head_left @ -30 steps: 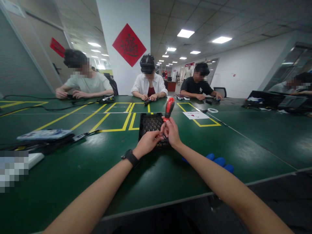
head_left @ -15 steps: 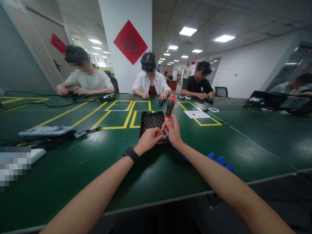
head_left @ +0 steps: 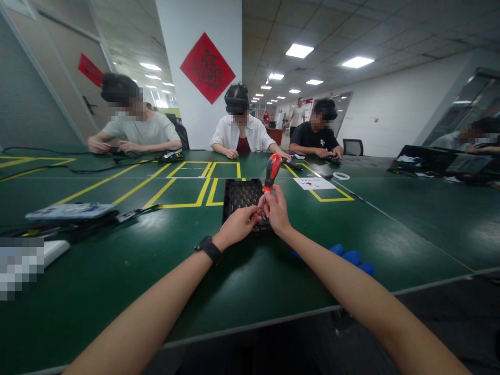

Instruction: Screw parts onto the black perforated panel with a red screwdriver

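The left hand (head_left: 238, 224), one black watch (head_left: 211, 250) at its wrist, had its thumb and fingers (head_left: 250, 213) drawn together over the near part of one black tray (head_left: 227, 199), which lay at eleven o'clock from them; whether they pinched anything could not be told. One red-and-black screwdriver (head_left: 271, 173) stood handle up at one o'clock from them, its shaft slanting down between both hands. The right hand (head_left: 277, 211) had its fingers clamped on it just below the handle, which rose at twelve o'clock.

Around the tray on the green worktop (head_left: 175, 312) lay one flat blue-and-white item (head_left: 70, 211) at nine o'clock, then one paper sheet (head_left: 314, 184) and one white ring (head_left: 341, 176) before three, and three blue rounded tips (head_left: 351, 258) near four. Three people (head_left: 144, 136) sat across it, at ten, twelve and two o'clock.
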The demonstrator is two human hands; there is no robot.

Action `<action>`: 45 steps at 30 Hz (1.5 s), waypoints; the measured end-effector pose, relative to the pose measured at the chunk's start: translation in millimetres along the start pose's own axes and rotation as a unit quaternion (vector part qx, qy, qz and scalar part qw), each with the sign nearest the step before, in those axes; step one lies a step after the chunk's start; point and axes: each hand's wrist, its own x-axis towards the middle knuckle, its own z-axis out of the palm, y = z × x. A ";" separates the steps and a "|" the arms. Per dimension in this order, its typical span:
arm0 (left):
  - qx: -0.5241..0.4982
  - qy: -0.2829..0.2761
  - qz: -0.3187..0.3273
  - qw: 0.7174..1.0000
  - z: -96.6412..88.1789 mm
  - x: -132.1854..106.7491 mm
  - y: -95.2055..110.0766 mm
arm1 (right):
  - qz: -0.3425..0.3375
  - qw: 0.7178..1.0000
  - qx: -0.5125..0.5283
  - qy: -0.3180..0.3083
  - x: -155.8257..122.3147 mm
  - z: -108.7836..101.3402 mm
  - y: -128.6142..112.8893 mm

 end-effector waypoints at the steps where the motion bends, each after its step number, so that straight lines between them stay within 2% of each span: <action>1: 0.001 0.004 -0.001 1.000 0.1 0.1 0.2 | -0.003 1.000 -0.002 0.004 0.1 0.4 0.1; 10: 0.006 0.035 -0.038 0.999 0.1 -1.4 0.8 | -0.005 1.000 -0.003 0.016 -0.8 2.1 0.9; 20: 0.029 0.030 0.009 0.999 0.1 -1.6 2.4 | -0.038 0.998 -0.024 0.032 -0.1 0.6 2.7; 27: 0.028 0.030 0.030 0.999 -0.7 -1.8 5.2 | -0.024 1.000 -0.011 0.009 3.4 -1.2 1.3; 34: 0.003 0.027 0.018 0.999 0.0 -1.7 4.0 | 0.004 0.998 0.060 -0.008 2.4 1.5 1.0; 45: 0.001 0.029 0.011 1.000 0.5 -2.3 -2.7 | 0.024 0.995 0.090 -0.039 2.8 -2.7 1.0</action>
